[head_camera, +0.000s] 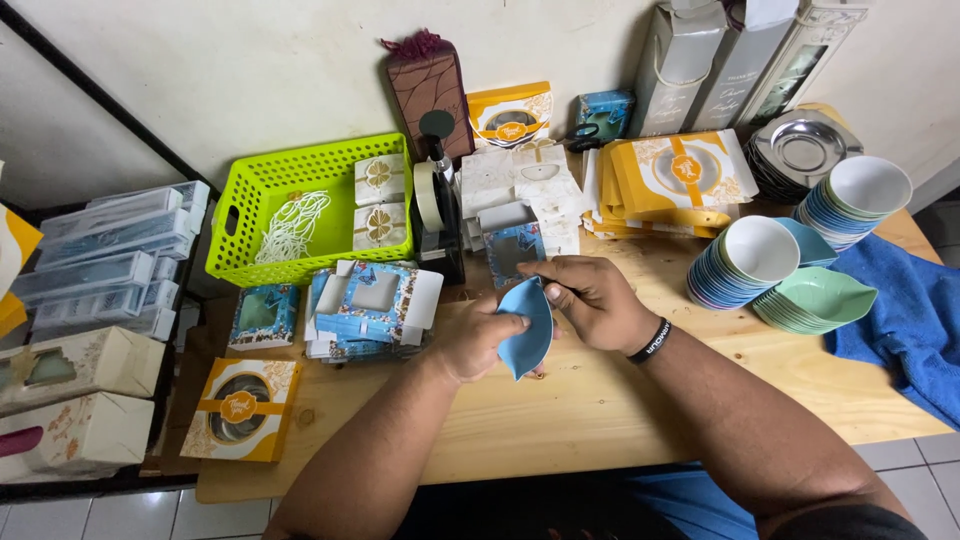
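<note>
Gripping a blue leaf-shaped dish (527, 330) upright at frame centre, both hands, left hand (482, 338) and right hand (597, 298), pinch its edges above the counter (560, 420), seemingly for inspection.

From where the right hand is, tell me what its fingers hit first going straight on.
The right hand points left; its fingers already touch the blue leaf-shaped dish, with the left hand just behind.

Glossy blue leaf dish (528, 335); matt wooden table (560, 420); plastic basket (262, 175); shiny metal plates (805, 148).
</note>
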